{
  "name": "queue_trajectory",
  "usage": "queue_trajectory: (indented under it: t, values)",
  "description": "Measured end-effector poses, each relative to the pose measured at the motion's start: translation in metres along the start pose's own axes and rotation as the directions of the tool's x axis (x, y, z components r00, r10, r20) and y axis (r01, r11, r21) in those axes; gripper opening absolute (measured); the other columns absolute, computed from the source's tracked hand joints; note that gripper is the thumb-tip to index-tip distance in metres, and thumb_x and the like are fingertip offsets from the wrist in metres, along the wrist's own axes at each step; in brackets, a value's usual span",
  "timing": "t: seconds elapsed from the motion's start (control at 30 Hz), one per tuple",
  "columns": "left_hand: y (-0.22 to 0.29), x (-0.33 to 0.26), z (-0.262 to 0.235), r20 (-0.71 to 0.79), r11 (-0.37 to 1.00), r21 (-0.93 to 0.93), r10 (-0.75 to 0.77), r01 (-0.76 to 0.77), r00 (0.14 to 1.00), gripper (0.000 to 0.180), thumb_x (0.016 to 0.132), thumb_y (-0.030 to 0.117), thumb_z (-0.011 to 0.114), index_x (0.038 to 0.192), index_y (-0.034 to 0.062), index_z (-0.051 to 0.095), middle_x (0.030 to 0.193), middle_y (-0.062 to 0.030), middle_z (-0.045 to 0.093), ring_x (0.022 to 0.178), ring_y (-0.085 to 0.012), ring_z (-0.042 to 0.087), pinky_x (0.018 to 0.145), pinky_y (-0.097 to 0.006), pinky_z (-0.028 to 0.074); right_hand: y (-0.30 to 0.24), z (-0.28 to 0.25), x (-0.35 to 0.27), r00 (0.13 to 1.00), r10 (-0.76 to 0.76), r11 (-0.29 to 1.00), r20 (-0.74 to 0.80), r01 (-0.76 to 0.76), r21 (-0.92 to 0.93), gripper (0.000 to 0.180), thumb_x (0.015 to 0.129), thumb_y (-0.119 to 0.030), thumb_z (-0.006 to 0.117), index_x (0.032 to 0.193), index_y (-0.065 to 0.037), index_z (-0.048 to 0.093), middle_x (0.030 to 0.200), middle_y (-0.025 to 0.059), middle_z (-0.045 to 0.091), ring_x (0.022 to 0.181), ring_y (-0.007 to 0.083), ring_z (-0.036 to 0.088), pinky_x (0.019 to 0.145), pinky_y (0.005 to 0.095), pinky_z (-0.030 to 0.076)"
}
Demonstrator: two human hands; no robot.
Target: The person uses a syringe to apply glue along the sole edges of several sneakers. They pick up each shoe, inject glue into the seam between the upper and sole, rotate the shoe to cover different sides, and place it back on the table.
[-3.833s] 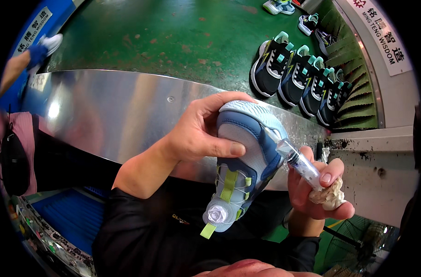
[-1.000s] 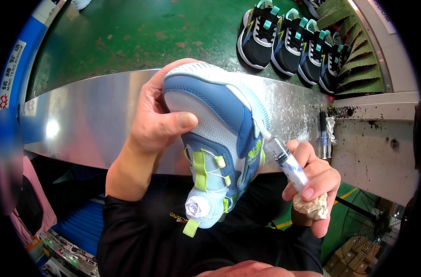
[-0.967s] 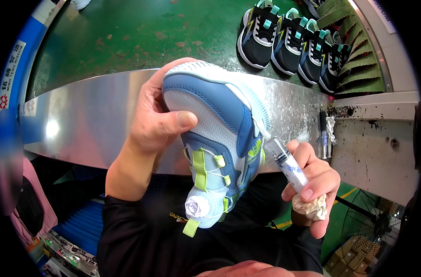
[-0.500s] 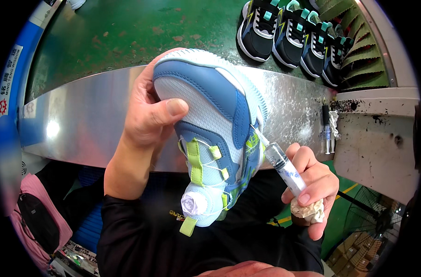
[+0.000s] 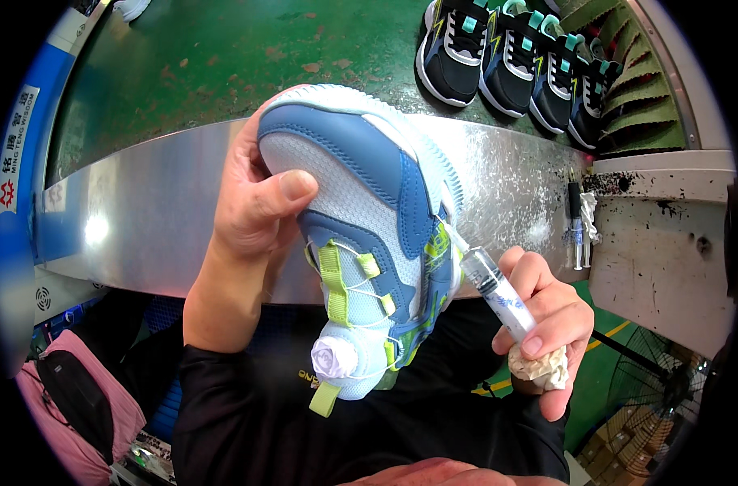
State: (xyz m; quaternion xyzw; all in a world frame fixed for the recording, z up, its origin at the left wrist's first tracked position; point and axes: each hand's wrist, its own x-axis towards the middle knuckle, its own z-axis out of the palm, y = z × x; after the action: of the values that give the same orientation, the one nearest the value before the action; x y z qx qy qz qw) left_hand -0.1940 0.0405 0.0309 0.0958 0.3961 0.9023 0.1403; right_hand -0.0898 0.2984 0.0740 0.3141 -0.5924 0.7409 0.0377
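Left hand grips blue shoe; right hand grips syringe. Advise: shoe steady, nozzle light along sole edge.

The shoe is blue and pale grey, its loops lime green.

Head view, one: left lens of a side-by-side fisheye pair, worn on the head, facing down. Close range on the shoe, mid-view. Near limit: dark top. Far limit: green surface. Left limit: blue panel; right: pale housing. Upright; straight edges bowed.
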Motion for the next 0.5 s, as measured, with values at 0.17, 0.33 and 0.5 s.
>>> queue_trajectory:
  t: [0.17,0.33,0.5]
  values:
    - [-0.0002,0.0003,-0.0011,-0.009,1.0,0.027,-0.002,0.003,1.0,0.066,0.063,0.014,0.078,0.121,-0.0035,0.051,0.108,-0.0111,0.062,0.1,-0.0201,0.06,0.091,-0.031,0.046,0.0003,0.0004,0.0009,1.0,-0.002,1.0,-0.006,0.002,-0.003,0.057,0.068,-0.054,0.077,0.094,-0.004,0.067,0.074,0.0029,0.064,0.069,0.0171,0.04,0.063,0.0335,0.026]
    - [-0.0011,0.001,0.0,-0.012,1.0,0.031,0.003,-0.003,1.0,0.065,0.063,0.014,0.077,0.12,-0.0035,0.052,0.107,-0.0109,0.062,0.1,-0.0201,0.06,0.091,-0.031,0.046,0.0028,-0.0017,0.0014,1.0,-0.024,1.0,-0.009,0.024,0.018,0.056,0.068,-0.053,0.077,0.094,-0.005,0.067,0.075,0.0035,0.064,0.069,0.0172,0.04,0.063,0.0335,0.026]
    - [0.0007,0.0005,0.0006,-0.011,0.999,0.035,0.006,-0.005,1.0,0.064,0.064,0.014,0.077,0.12,-0.0037,0.052,0.106,-0.0115,0.062,0.099,-0.0203,0.061,0.09,-0.031,0.047,0.0062,-0.0019,0.0006,1.0,-0.021,1.0,-0.006,0.021,0.009,0.056,0.068,-0.053,0.077,0.095,-0.004,0.067,0.075,0.0038,0.064,0.07,0.0173,0.04,0.062,0.0329,0.027]
